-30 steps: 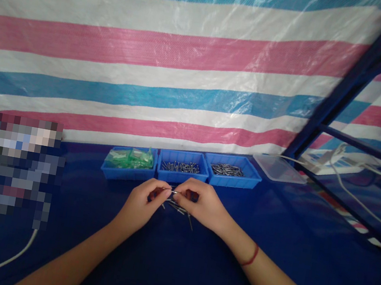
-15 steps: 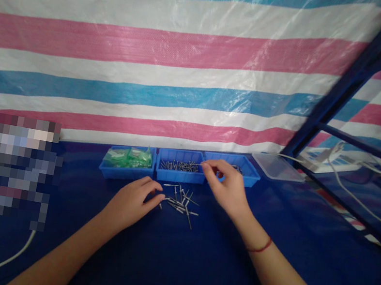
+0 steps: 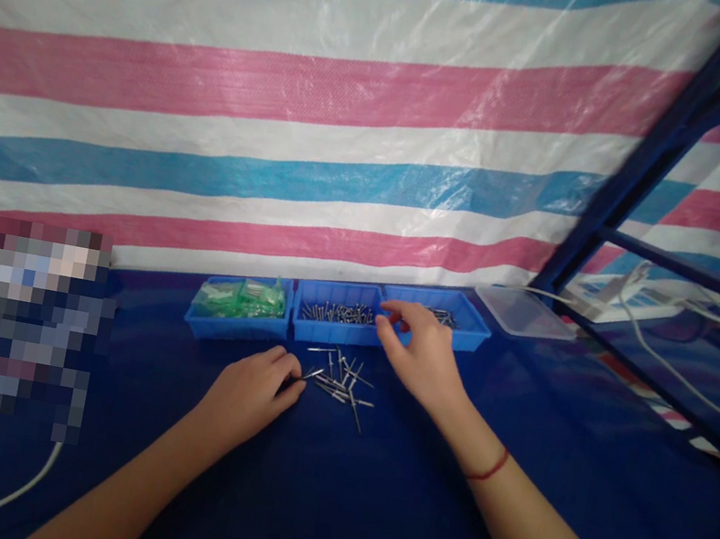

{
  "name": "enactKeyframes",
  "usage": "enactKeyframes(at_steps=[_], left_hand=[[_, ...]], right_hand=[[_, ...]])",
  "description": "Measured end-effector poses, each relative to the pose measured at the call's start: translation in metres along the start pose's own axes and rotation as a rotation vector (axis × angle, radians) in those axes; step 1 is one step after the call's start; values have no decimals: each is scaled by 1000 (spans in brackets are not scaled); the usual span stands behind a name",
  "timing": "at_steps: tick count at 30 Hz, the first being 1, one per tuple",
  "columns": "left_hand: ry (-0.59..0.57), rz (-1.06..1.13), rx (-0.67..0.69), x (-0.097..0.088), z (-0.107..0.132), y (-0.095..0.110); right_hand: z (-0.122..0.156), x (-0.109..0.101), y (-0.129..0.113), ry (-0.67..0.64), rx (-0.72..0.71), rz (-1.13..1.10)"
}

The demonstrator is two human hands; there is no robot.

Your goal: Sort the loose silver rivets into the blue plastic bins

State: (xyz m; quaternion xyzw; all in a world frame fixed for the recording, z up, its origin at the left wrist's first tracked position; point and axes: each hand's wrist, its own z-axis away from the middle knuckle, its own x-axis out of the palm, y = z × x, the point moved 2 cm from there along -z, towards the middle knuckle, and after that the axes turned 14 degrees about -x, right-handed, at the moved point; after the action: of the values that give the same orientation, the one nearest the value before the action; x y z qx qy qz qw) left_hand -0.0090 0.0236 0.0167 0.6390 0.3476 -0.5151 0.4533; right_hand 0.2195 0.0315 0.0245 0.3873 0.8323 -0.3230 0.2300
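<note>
My left hand (image 3: 257, 386) is closed in a pinch on a blind rivet (image 3: 313, 374), at the left side of a loose pile of blind rivets (image 3: 349, 388) on the blue table. Over the front edges of the middle and right bins hovers my right hand (image 3: 419, 350), thumb and fingers apart with nothing visible between them. Below it to the left, the middle blue bin (image 3: 339, 333) holds many rivets. The right blue bin (image 3: 475, 332), partly hidden by my right hand, also has metal pieces in it. Green-tinted plastic bags (image 3: 243, 300) fill the left blue bin (image 3: 237, 332).
A clear plastic lid (image 3: 523, 312) lies right of the bins. Striped plastic sheeting (image 3: 291, 109) hangs behind the table, and a blue metal frame (image 3: 632, 183) stands at the right. White cables (image 3: 25, 489) run along both sides; a blurred-out patch covers items at left.
My left thumb and fingers have closed on a rivet at the pile's left side. My right fingers have spread apart above the bins, and the thin piece by their tips no longer shows.
</note>
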Motion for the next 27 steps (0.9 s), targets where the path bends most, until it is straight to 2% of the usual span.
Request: enactKeyframes(at_steps=[5, 10, 14, 17, 27], left_hand=[[1, 28, -14, 2, -2, -3], [60, 325, -36, 6, -4, -1], [-18, 584, -42, 9, -2, 7], [-74, 716, -39, 12, 0, 11], [-87, 760, -45, 14, 0, 11]], right_hand=[[5, 12, -17, -126, -120, -124], [9, 20, -31, -147, -78, -291], [11, 22, -44, -124, -26, -526], [12, 22, -49, -110, -19, -618], [12, 20, -51, -108, -3, -678]])
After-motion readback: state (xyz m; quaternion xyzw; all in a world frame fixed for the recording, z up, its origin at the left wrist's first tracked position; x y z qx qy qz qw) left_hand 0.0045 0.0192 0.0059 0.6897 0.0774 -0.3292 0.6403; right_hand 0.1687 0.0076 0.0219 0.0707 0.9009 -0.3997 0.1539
